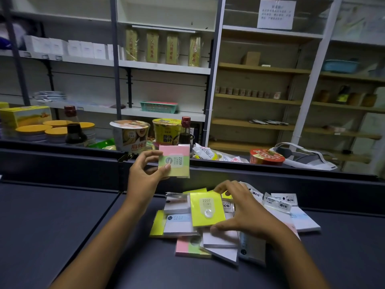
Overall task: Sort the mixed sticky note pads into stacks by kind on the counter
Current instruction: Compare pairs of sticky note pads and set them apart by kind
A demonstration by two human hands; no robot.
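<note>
1 head-worn wide-angle view looks forward and down over a dark counter (62, 226), close enough that both forearms enter from the bottom edge. The hands sit at centre frame; shelving (164, 66) fills the upper half, bowed by the lens toward the edges.

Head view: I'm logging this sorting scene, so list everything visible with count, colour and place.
tri-colour pad: one, pink, green and yellow, labelled 2209, held up above the pile
neon yellow pad: one, labelled 2207, atop the pile
mixed pile: many pads, white, yellow and pink-green, on the counter
counter: one, dark grey, foreground
instant noodle cups: three seen, white, yellow and red, behind the counter
sauce bottles: three seen, dark, behind the counter
basket: one, teal, on a shelf
left hand: fingers pinch the tri-colour pad
right hand: fingers grip the neon yellow pad
</note>
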